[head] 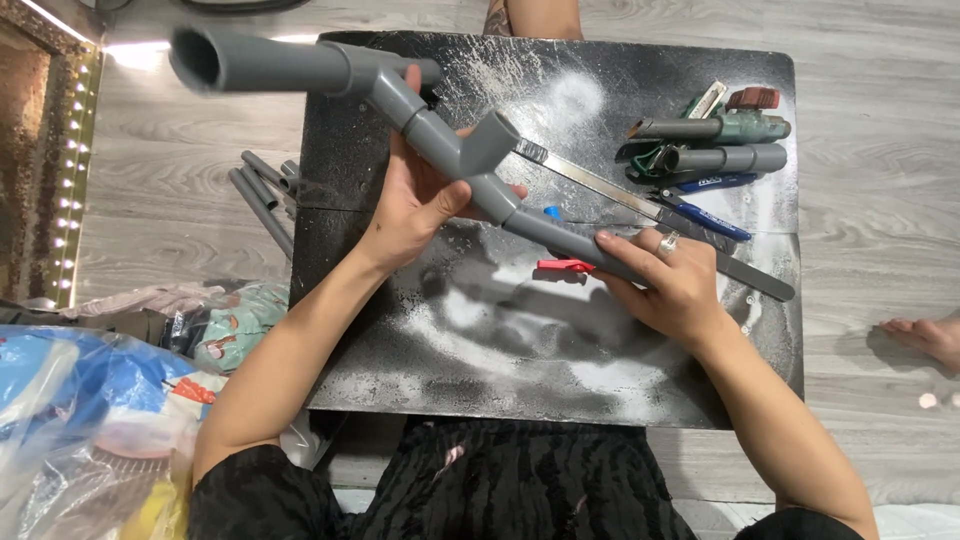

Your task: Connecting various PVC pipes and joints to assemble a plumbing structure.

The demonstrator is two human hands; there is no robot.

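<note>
The grey pipe assembly [440,130] hangs above the dusty black board [400,380], its long axis running from the board's far left corner down toward the right edge. The left hand [415,200] has its fingers closed around the middle fitting, and the right hand [665,280] has its fingers folded over the lower end.

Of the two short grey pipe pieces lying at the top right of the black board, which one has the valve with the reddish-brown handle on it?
The upper pipe piece: its right end carries the greenish valve with the reddish-brown handle. The lower pipe piece is plain grey.
</note>
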